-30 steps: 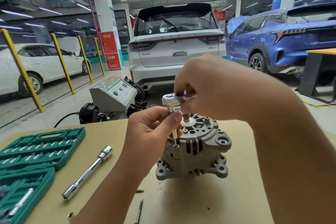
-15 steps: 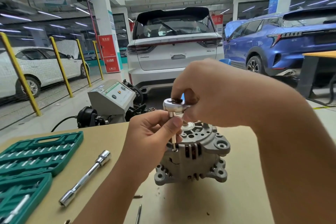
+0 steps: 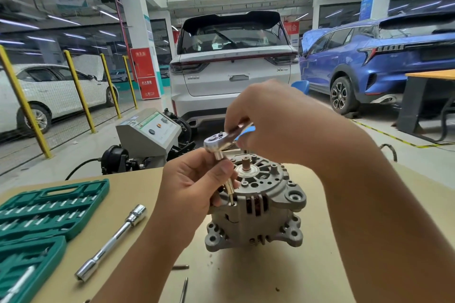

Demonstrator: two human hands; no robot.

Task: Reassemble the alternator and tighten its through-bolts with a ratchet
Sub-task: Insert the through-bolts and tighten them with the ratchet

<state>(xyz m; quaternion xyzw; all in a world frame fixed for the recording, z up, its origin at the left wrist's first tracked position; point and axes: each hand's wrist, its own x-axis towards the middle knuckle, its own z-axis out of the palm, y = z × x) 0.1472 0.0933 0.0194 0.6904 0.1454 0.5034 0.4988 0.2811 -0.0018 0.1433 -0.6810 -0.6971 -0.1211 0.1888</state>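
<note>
A grey alternator (image 3: 261, 211) stands upright on the tan table (image 3: 246, 275), shaft end up. A chrome ratchet (image 3: 216, 142) sits over its left rim, with a thin extension running down into a through-bolt hole (image 3: 231, 203). My left hand (image 3: 194, 184) pinches that extension between thumb and fingers, just left of the alternator. My right hand (image 3: 266, 120) grips the ratchet's handle above the alternator; most of the blue-tipped handle is hidden in the fist.
An open green socket case (image 3: 37, 214) lies at the table's left edge. A chrome extension bar (image 3: 110, 243) lies between the case and my left arm. Two loose bolts (image 3: 181, 267) lie near the front. A grey machine (image 3: 147, 130) and parked cars stand beyond the table.
The ratchet handle has swung round to the right, its head tilting, with my right hand lifting slightly. My left hand keeps pinching the extension. The alternator has not moved.
</note>
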